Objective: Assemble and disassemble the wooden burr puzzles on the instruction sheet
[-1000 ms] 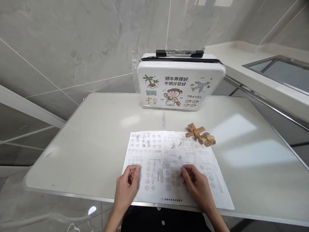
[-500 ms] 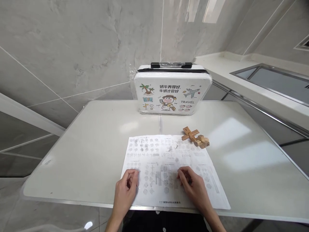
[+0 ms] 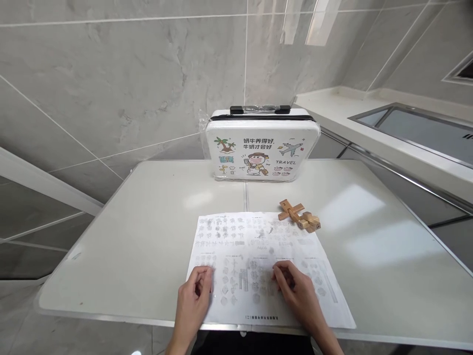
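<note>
A printed sheet of small diagrams (image 3: 258, 256) lies flat on the white table (image 3: 140, 231). My left hand (image 3: 192, 301) rests on the sheet's lower left corner, its fingers loosely curled with nothing in them. My right hand (image 3: 297, 293) rests on the lower middle of the sheet, fingers curled the same way and holding nothing. A wooden interlocking puzzle (image 3: 299, 218) sits at the sheet's upper right corner, well beyond both hands.
A small white suitcase-shaped case (image 3: 260, 145) with cartoon pictures and a black handle stands upright at the table's far edge, against the grey tiled wall. A white counter with a sunken sink (image 3: 417, 128) runs along the right.
The view has tilted up a little, so the table and case sit lower in the picture. Both hands have stayed on the sheet in the same curled pose.
</note>
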### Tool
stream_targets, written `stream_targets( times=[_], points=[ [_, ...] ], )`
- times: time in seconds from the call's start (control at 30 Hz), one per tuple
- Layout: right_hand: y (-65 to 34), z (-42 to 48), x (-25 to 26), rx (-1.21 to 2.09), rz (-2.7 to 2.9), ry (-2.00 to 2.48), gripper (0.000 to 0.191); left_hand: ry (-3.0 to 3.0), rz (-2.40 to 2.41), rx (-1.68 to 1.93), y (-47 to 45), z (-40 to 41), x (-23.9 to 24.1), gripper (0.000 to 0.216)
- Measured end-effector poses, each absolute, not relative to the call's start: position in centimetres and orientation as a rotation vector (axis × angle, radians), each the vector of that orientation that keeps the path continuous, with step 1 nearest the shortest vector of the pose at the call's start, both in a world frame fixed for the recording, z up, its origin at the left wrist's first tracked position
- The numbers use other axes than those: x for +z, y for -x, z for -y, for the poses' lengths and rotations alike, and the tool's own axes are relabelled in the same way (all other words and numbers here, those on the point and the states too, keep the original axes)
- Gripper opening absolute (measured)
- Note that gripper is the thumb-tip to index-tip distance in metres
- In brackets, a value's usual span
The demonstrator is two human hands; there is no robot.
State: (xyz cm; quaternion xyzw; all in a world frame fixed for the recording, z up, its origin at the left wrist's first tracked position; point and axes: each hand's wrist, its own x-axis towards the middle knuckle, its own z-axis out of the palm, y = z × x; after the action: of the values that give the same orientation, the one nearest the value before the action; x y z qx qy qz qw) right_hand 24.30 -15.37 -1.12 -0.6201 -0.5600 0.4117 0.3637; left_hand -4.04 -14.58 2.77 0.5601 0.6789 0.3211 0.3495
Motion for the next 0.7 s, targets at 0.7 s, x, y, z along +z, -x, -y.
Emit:
stream_targets(
  times=[0.7],
  points=[
    [-23.8,15.2,-1.4,1.042,1.430,1.597,0.037,-1.381,-1.836,0.883,4.1,14.7,1.9,0.047]
  ],
)
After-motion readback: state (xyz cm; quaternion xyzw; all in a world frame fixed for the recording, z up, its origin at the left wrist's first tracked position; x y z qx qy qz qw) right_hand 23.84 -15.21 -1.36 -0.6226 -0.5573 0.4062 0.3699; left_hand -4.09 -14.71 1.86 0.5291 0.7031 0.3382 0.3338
